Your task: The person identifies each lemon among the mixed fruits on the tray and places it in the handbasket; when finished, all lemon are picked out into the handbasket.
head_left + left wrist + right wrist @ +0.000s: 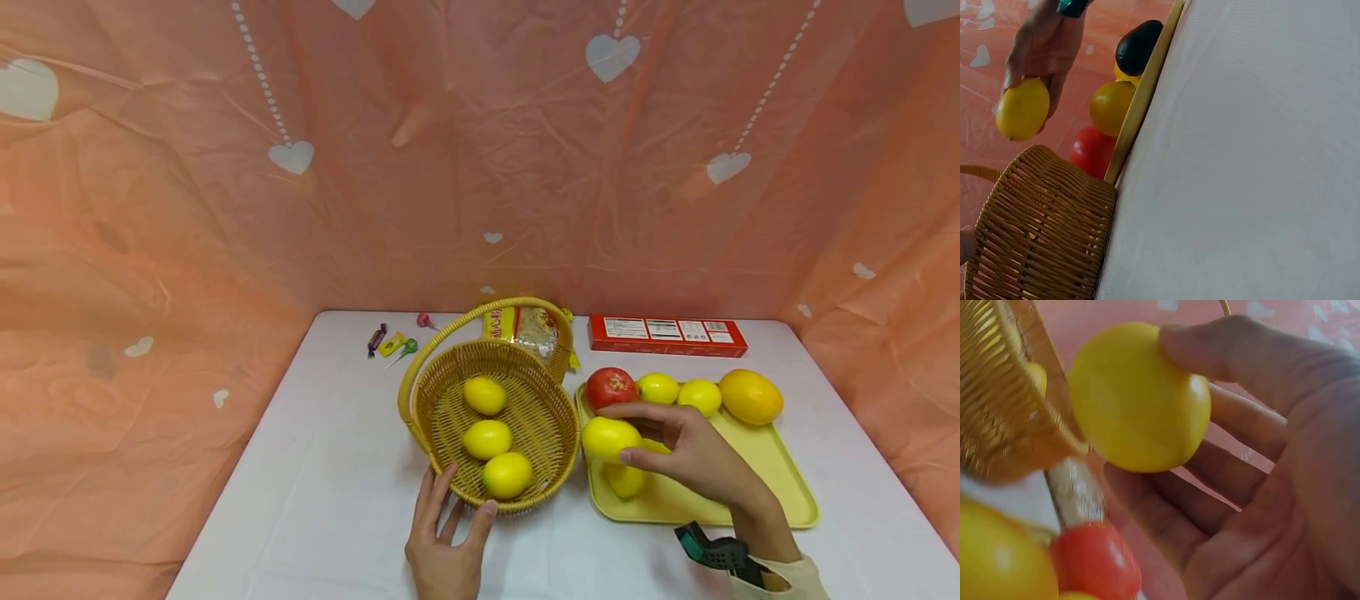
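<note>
The snack packet (528, 327) sits half hidden behind the basket (551, 433) (its print too small to read)

backdrop: orange cloth (480, 167) (white hearts) | furniture: white table (337, 467) | light: even

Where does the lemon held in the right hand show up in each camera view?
Head: lemon right of centre, in the right hand, over the tray's left edge.
Left wrist: upper left, in fingers above the basket.
Right wrist: upper centre, filling much of the picture.
Shared landmark: the wicker basket, beside the lemon in all three.
</note>
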The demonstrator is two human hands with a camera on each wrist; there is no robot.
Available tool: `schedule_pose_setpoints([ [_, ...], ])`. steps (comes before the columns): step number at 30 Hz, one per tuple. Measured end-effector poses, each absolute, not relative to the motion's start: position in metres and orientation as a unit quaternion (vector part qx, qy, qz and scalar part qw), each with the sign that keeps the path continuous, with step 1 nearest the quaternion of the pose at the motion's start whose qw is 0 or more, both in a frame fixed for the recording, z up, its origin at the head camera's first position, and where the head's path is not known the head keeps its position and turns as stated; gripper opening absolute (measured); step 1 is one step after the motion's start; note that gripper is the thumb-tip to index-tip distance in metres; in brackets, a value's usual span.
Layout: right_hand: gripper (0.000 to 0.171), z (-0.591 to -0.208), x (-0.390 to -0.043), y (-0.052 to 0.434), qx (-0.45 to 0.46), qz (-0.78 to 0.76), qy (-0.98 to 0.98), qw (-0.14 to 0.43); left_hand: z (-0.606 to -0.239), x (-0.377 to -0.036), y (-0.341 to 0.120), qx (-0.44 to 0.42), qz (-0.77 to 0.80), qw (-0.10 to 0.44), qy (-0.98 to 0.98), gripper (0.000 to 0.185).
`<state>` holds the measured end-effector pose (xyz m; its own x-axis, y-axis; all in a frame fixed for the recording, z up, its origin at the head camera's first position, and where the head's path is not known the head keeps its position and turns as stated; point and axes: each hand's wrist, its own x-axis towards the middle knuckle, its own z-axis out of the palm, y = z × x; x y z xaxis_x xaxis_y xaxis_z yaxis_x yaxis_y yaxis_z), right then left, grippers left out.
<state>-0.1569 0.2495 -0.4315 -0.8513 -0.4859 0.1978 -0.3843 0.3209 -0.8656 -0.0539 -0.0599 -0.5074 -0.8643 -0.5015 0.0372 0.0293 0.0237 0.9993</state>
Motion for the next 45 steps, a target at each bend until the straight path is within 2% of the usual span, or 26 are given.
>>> schedule_pose_setpoints([
  [11,0.038,-0.428,-0.178,0.206,-0.355,-0.496,0.782,0.13,-0.507,-0.054,-0.059,0.176,-0.678,0.194,-0.687,0.066],
  [18,0.04,-0.431,-0.179,0.181,-0.37,-0.445,0.804,0.134,-0.507,-0.053,-0.059,0.17,-0.676,0.2,-0.688,0.066],
  [25,0.042,-0.434,-0.178,0.155,-0.378,-0.428,0.803,0.171,-0.507,-0.053,-0.059,0.168,-0.682,0.197,-0.684,0.065],
  [36,0.032,-0.443,-0.175,0.11,-0.392,-0.423,0.807,0.127,-0.509,-0.054,-0.059,0.169,-0.676,0.206,-0.687,0.062],
  [45,0.037,-0.44,-0.176,0.128,-0.372,-0.537,0.748,0.115,-0.511,-0.054,-0.059,0.162,-0.672,0.211,-0.692,0.064],
])
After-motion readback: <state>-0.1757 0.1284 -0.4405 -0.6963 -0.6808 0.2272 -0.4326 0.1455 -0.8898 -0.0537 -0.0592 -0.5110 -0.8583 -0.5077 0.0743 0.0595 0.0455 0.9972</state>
